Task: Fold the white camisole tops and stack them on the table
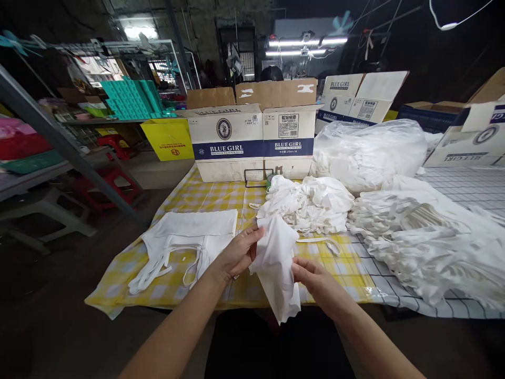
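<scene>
My left hand [241, 253] pinches the upper left edge of a white fabric garment [276, 258]. My right hand [311, 273] grips the same garment at its right side, so it hangs between both hands over the table's front edge. Its exact shape is hidden by folds. To the left lies a flat white strappy top [193, 226], its straps towards me. Just beyond my hands is a crumpled heap of white garments [307, 202], with a loose white strap [319, 240] at its front.
A yellow checked cloth [130, 279] covers the table. At right lies a large stack of white garments [426, 237], behind it a filled clear plastic bag [366, 150]. A Blue Girl carton [252, 158] stands at the back. A red stool [114, 184] is on the floor at left.
</scene>
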Tool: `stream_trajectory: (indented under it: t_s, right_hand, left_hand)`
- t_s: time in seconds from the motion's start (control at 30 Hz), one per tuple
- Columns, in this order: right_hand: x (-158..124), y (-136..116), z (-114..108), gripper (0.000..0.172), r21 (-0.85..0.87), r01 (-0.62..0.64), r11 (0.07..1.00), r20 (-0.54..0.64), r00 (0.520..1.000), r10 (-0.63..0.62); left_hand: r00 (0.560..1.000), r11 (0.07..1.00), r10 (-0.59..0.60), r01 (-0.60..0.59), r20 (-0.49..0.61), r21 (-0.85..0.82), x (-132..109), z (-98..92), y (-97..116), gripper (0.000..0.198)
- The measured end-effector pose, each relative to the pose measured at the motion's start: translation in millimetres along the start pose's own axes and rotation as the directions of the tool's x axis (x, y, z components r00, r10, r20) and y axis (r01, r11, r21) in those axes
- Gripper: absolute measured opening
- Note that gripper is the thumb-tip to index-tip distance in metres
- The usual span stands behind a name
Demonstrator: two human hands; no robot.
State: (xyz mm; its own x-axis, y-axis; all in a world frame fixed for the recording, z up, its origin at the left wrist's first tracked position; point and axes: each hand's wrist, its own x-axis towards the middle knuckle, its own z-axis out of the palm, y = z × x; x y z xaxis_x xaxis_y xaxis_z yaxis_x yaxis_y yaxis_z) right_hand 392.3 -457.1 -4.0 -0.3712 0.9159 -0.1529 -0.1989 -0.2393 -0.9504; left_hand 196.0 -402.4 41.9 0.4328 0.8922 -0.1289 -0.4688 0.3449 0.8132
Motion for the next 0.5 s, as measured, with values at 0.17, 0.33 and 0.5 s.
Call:
stream_trajectory:
  t_s: [0.17, 0.33, 0.5]
  right_hand:
    - [3.9, -18.0, 2.0, 0.023, 0.146, 0.018, 0.989, -0.061, 0.998, -0.009]
    - [11.1, -31.2, -1.9, 0.022, 0.123, 0.102, 0.987, -0.246, 0.967, -0.069]
    - [14.8, -42.9, 7.7, 0.027, 0.081, 0.105, 0.991, -0.194, 0.977, -0.088]
  left_hand:
    - [0.992, 0.999, 0.020, -0.017, -0.122, 0.027, 0.8, -10.3, 0.1, 0.020]
    - [0.979, 0.988, -0.043, 0.072, -0.198, 0.139, -3.6, -26.6, -3.8, 0.023]
    - [0.923, 0.741, 0.281, -0.035, -0.262, 0.671, -23.7, -5.5, -4.2, 0.026]
